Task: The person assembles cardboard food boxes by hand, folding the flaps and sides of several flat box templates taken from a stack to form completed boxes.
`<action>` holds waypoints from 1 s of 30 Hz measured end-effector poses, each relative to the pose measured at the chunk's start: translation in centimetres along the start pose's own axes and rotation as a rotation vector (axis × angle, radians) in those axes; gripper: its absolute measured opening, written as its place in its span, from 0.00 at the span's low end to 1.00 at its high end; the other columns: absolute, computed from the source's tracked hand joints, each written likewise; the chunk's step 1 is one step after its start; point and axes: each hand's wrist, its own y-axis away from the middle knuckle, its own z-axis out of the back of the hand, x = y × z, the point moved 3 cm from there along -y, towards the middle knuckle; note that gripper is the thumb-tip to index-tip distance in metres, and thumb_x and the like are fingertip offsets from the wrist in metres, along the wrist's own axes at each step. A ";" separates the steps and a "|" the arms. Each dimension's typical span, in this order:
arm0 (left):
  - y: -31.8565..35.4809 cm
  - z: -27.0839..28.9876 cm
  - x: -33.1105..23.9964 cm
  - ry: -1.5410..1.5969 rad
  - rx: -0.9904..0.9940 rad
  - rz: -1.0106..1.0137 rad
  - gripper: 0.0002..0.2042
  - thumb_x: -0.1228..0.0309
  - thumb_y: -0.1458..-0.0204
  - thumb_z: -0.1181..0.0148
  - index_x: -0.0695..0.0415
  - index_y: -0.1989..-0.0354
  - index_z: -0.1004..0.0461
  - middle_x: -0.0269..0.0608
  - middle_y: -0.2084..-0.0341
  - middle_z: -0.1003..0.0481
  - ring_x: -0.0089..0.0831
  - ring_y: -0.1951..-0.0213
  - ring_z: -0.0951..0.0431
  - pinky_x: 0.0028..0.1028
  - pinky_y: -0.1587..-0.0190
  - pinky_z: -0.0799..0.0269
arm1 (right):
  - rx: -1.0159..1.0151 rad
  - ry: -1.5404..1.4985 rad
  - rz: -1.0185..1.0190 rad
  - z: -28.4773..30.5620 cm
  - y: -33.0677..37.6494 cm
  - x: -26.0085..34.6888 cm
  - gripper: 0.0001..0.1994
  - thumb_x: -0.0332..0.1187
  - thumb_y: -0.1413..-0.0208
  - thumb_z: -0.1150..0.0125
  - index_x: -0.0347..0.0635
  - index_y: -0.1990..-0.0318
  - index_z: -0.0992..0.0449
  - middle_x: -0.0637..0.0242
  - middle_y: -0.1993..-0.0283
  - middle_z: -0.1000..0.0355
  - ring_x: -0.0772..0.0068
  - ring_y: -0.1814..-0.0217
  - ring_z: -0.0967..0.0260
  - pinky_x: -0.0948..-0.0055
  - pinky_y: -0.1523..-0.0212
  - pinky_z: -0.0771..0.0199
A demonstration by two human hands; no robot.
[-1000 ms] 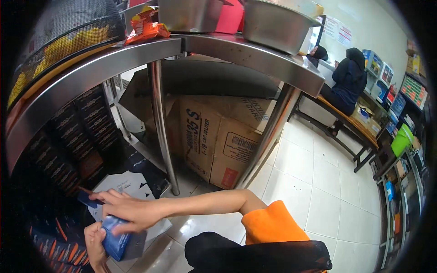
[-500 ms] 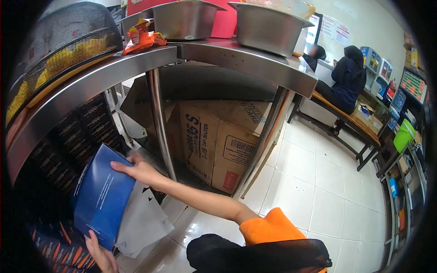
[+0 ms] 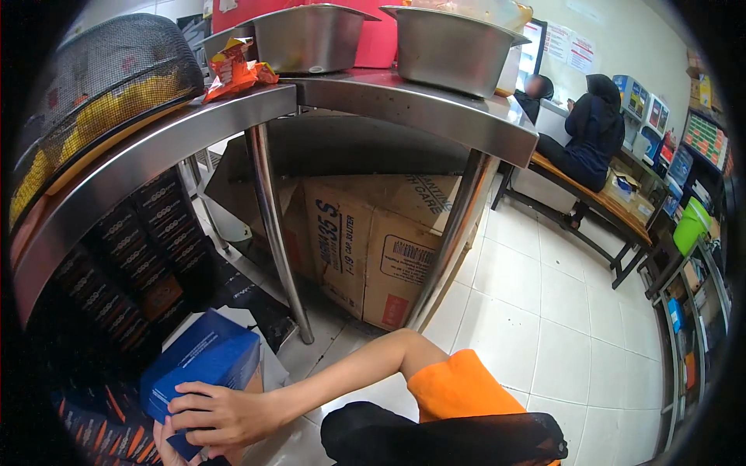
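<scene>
down beside steel table [image 3: 420, 115] (white-tiled floor [image 3: 513, 334] beyond), hands [image 3: 224, 416] on blue box [image 3: 198, 359]

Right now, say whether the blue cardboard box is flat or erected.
Erected: the blue box shows faces meeting at angles; the right hand touches it.

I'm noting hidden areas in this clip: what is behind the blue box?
White cardboard shows past the far and right edges of the blue box, with stacked black boxes beyond. Anything directly behind it is covered.
</scene>
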 end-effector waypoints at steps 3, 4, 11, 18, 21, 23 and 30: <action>0.3 -0.5 -0.3 -0.021 -0.025 -0.064 0.13 0.71 0.45 0.51 0.60 0.53 0.35 0.43 0.62 0.28 0.32 0.62 0.25 0.28 0.63 0.27 | -0.004 0.043 0.021 -0.3 -0.6 -0.1 0.19 0.35 0.70 0.35 0.36 0.68 0.31 0.56 0.57 0.39 0.52 0.48 0.41 0.45 0.43 0.44; 0.3 -0.9 -0.4 -0.035 -0.033 -0.099 0.13 0.71 0.45 0.51 0.60 0.52 0.36 0.43 0.61 0.28 0.32 0.62 0.25 0.28 0.63 0.27 | -0.008 0.062 0.030 -0.3 -0.8 -0.1 0.19 0.35 0.70 0.35 0.35 0.68 0.31 0.57 0.57 0.38 0.52 0.48 0.41 0.46 0.43 0.44; 1.9 -2.5 -1.6 -0.167 -0.112 -0.369 0.14 0.73 0.47 0.51 0.62 0.51 0.37 0.44 0.60 0.29 0.32 0.61 0.26 0.27 0.60 0.29 | -0.094 0.086 0.178 0.3 -1.8 -0.1 0.14 0.31 0.59 0.40 0.29 0.67 0.29 0.51 0.60 0.31 0.54 0.52 0.35 0.50 0.44 0.40; 3.0 -3.0 -1.9 -0.237 -0.147 -0.507 0.16 0.74 0.48 0.51 0.63 0.51 0.39 0.45 0.59 0.30 0.31 0.59 0.28 0.27 0.58 0.31 | -0.116 -0.192 0.035 1.6 -5.3 0.7 0.05 0.25 0.56 0.42 0.30 0.73 0.28 0.52 0.64 0.28 0.56 0.57 0.30 0.59 0.54 0.31; 3.4 -3.2 -1.8 -0.257 -0.149 -0.537 0.17 0.75 0.49 0.51 0.64 0.50 0.40 0.45 0.59 0.31 0.31 0.59 0.28 0.27 0.57 0.32 | -0.316 -0.501 -0.356 4.0 -7.3 0.3 0.03 0.24 0.54 0.42 0.33 0.73 0.27 0.55 0.64 0.27 0.58 0.56 0.30 0.68 0.55 0.30; 3.6 -3.2 -1.8 -0.269 -0.151 -0.554 0.17 0.75 0.49 0.50 0.65 0.50 0.40 0.45 0.59 0.31 0.31 0.58 0.28 0.27 0.56 0.33 | -0.291 -0.341 -0.145 3.5 -7.7 0.1 0.07 0.27 0.53 0.41 0.31 0.69 0.26 0.52 0.63 0.27 0.57 0.55 0.30 0.60 0.51 0.32; 4.6 -3.6 -1.9 -0.281 -0.154 -0.646 0.19 0.77 0.50 0.50 0.66 0.49 0.42 0.46 0.58 0.32 0.30 0.57 0.30 0.27 0.53 0.35 | -0.029 -0.035 0.169 0.3 -6.2 0.9 0.07 0.27 0.51 0.46 0.29 0.71 0.29 0.52 0.63 0.29 0.54 0.55 0.32 0.54 0.47 0.37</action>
